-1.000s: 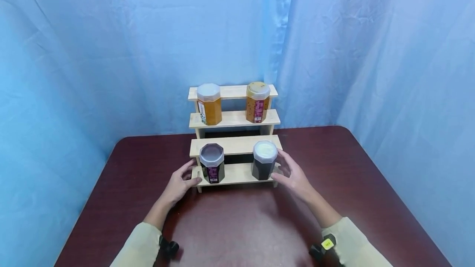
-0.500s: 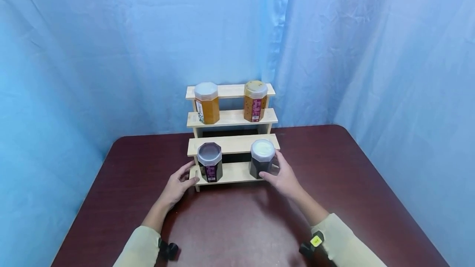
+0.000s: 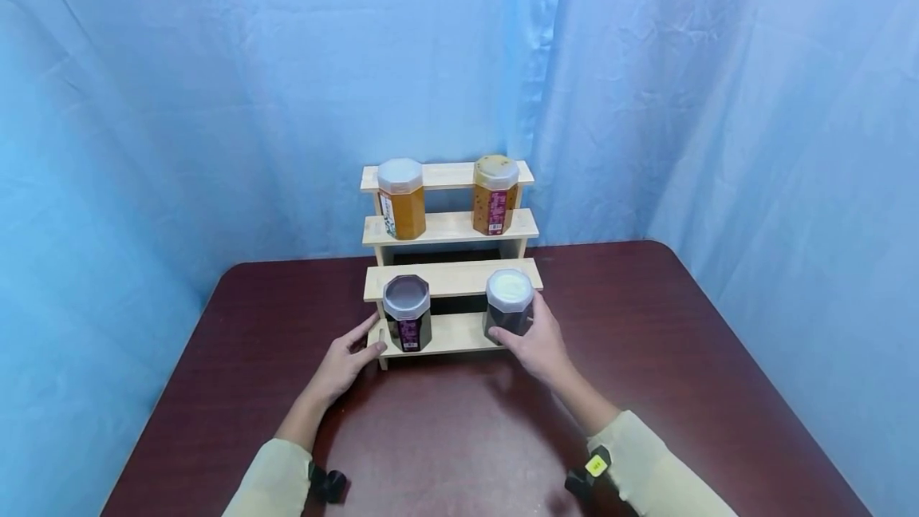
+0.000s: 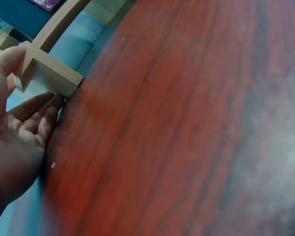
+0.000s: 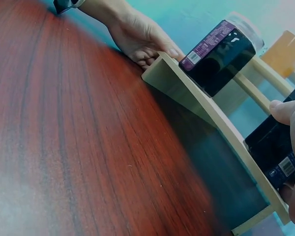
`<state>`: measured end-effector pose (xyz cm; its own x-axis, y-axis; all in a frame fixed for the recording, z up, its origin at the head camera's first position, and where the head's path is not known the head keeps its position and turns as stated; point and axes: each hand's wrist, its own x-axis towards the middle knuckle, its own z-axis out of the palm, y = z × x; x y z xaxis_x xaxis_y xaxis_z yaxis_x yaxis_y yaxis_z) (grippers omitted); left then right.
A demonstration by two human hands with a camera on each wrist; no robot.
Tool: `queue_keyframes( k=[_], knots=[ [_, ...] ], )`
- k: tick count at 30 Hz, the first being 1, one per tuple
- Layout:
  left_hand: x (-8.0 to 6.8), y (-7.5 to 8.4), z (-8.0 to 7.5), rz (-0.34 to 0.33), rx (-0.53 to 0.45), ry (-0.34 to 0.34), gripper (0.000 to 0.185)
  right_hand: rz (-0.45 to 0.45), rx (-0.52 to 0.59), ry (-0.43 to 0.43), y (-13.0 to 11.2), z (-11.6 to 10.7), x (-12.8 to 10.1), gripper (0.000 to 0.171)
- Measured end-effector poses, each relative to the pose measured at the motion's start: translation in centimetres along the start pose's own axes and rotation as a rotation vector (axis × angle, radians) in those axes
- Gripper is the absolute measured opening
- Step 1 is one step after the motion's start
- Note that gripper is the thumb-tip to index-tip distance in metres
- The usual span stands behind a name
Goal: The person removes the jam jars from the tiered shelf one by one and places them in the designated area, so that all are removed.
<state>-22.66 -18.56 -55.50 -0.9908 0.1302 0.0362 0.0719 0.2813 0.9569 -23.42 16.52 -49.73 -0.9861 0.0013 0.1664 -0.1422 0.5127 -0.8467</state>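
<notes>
A dark, eight-sided plastic jar with a whitish lid (image 3: 509,305) is being held by the right hand (image 3: 540,344), its near side being pressed by the thumb and its right side being partly hidden by fingers. The jar is being kept upright near the right end of the lowest step, its lid being left closed; a white barcode is being shown low on its body. It is being supported by a pale, four-tier stepped wooden stand (image 3: 455,333), whose tiers are being raised from near to far. The lowest step's left end is being gripped by the left hand (image 3: 341,364), the thumb being laid on top.
</notes>
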Motion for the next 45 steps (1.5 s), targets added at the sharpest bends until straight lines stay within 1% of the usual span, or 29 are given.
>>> queue_keyframes(
  k=[2,4,11,16,21,27,29,33,38,45],
  knots=[
    [0.0,0.1,0.0,-0.007,-0.008,-0.002,0.064,0.008,-0.008,0.006,0.0,0.0,0.1,0.087],
    [-0.1,0.6,0.0,-0.015,-0.013,-0.006,0.063,0.008,-0.017,0.014,0.0,0.1,0.1,0.086],
    [-1.5,4.2,-0.1,-0.02,-0.002,-0.035,0.062,0.014,-0.046,0.035,0.1,-0.2,0.2,0.085],
    [-1.7,4.6,-0.1,-0.02,0.009,-0.039,0.062,0.029,-0.046,0.028,0.2,-0.5,0.3,0.081],
    [-1.3,3.9,-0.1,-0.043,-0.016,-0.041,0.062,0.041,-0.039,0.039,0.3,-0.9,0.2,0.08],
    [-0.2,1.0,0.2,-0.055,-0.038,-0.022,0.063,0.051,-0.03,0.048,0.3,-1.7,-0.4,0.087],
    [-0.1,0.5,0.2,-0.047,-0.031,-0.01,0.063,0.055,-0.025,0.049,0.3,-2.1,-0.6,0.09],
    [-0.1,0.2,0.3,-0.027,-0.022,0.006,0.064,0.05,-0.035,0.059,0.5,-3.3,-1.0,0.091],
    [-0.2,0.2,0.3,-0.017,-0.034,0.004,0.064,0.044,-0.061,0.084,1.0,-5.2,-1.1,0.089],
    [-0.3,0.4,0.2,-0.027,-0.014,0.003,0.064,0.056,-0.089,0.14,2.2,-8.0,-0.5,0.087]
  ],
)
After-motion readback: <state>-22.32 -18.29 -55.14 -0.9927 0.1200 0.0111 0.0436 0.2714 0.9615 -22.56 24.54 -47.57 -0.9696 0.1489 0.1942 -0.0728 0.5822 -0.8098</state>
